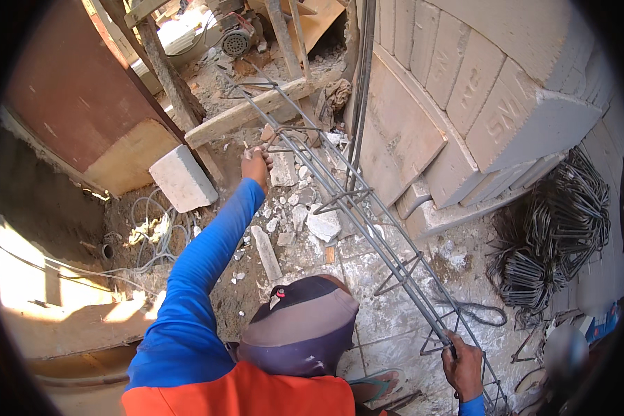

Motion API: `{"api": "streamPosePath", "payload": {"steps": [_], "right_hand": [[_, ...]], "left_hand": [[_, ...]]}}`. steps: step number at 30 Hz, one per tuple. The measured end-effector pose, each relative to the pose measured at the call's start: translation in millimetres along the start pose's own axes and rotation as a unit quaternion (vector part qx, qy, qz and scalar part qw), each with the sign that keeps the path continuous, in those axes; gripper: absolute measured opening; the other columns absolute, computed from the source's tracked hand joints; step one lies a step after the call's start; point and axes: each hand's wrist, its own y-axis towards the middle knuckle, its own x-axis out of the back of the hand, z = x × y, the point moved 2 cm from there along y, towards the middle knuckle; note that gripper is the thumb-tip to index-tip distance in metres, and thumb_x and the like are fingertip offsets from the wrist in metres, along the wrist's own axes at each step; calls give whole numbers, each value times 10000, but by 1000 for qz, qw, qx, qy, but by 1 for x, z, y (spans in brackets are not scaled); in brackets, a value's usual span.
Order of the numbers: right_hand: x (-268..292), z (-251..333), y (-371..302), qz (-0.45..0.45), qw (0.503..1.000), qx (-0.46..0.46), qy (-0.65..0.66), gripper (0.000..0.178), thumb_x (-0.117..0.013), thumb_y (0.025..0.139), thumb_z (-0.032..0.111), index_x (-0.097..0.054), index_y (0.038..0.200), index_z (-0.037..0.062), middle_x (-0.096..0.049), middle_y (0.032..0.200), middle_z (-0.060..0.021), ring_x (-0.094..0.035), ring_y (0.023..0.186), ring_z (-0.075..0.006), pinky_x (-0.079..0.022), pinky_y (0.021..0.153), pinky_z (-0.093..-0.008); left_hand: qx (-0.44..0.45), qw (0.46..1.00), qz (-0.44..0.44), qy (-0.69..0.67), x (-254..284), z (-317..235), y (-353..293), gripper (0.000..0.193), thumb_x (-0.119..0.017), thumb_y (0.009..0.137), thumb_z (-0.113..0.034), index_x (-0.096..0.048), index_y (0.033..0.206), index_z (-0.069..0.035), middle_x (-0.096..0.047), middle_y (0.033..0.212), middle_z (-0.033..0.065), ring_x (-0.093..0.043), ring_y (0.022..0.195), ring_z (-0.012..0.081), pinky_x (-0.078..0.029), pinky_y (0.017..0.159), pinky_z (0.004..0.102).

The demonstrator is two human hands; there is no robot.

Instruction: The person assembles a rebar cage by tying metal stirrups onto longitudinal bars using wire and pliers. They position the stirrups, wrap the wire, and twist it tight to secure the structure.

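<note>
A long rebar cage [388, 253] of steel bars and bent stirrups runs diagonally from the far middle to the near right. Near its far end, my left hand [256, 166] is closed at the corner of a stirrup, its blue-sleeved arm stretched forward. A small pale tip shows by the fingers, too small to name. My right hand [462, 365] wraps round the bars at the near end. Between my arms, a rounded shape in grey, purple and black cloth [298, 322] hides part of the ground. A sandalled foot [381, 385] shows behind it.
Broken rubble [322, 222] litters the floor under the cage. A white block [183, 179] and loose grey cable [161, 236] lie left. Stacked pale blocks [478, 90] line the right, above bundled bent stirrups [558, 232]. A wooden plank [256, 111] crosses beneath the far end.
</note>
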Motion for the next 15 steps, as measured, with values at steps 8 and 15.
{"api": "streamPosePath", "payload": {"steps": [8, 15], "right_hand": [[0, -12, -18, 10, 998, -22, -61, 356, -669, 801, 11, -680, 1157, 13, -610, 645, -217, -629, 563, -378, -482, 544, -414], [26, -7, -28, -20, 995, -74, -65, 381, -676, 774, 10, -689, 1153, 34, -603, 653, -166, -572, 561, -343, -453, 595, -405]], "left_hand": [[56, 994, 86, -43, -126, 58, 79, 338, -484, 1050, -356, -622, 1116, -54, -631, 880, 104, -645, 733, 225, -556, 622, 383], [128, 980, 31, -147, -112, 89, 97, 222, -498, 1055, -308, -597, 980, -125, -512, 695, 29, -486, 564, 199, -428, 500, 359]]}}
